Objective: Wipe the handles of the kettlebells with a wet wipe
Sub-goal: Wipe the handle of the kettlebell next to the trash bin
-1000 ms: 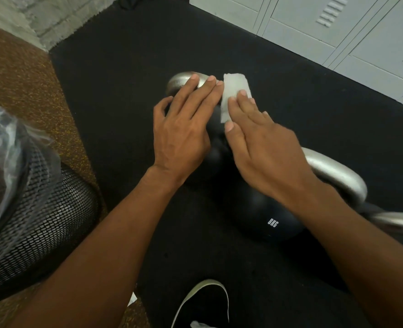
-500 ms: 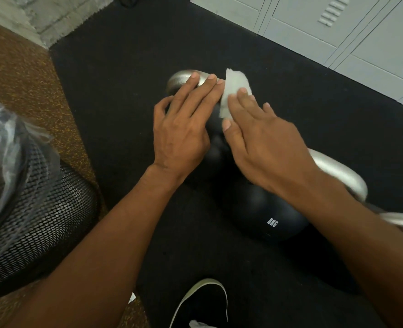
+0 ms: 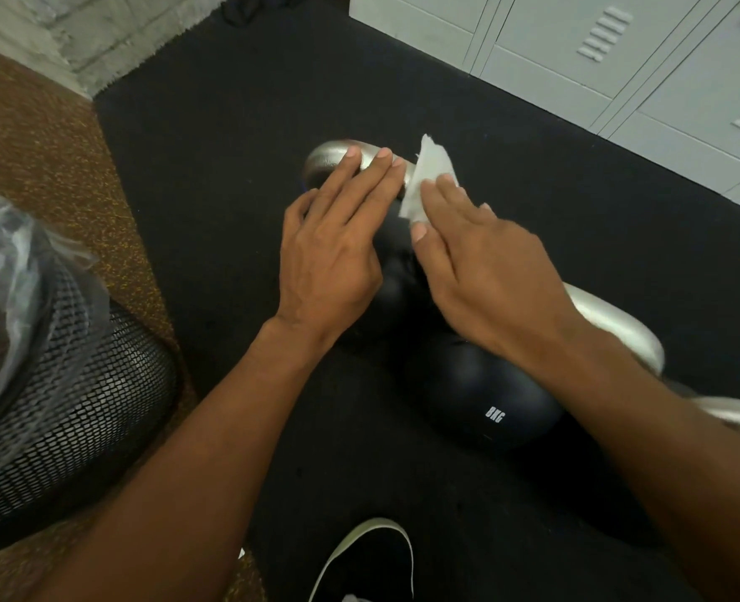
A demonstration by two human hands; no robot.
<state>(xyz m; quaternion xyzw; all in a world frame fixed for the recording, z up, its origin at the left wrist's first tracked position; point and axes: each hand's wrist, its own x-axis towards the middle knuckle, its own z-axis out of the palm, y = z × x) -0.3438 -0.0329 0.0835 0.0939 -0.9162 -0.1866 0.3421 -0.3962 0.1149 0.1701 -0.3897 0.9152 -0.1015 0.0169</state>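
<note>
Head view gives me a black mat (image 3: 237,167) with kettlebells lying from upper centre to the right edge. I judge the wiping is mid-course. The farthest kettlebell (image 3: 396,280) is being worked. No hand is on the 8KG kettlebell (image 3: 481,397) or the silver handle (image 3: 733,417) at the right edge, and I cannot tell whether those are done. The left hand (image 3: 333,236) lies flat, fingers straight, steadying the farthest handle (image 3: 329,156). The right hand (image 3: 489,280) presses the wet wipe (image 3: 431,176) onto that handle's right bend with straight fingers, and one corner of the wipe sticks up free. At lower left stands a mesh bin (image 3: 77,384) lined with a clear bag (image 3: 11,262). I cannot make out its contents.
</note>
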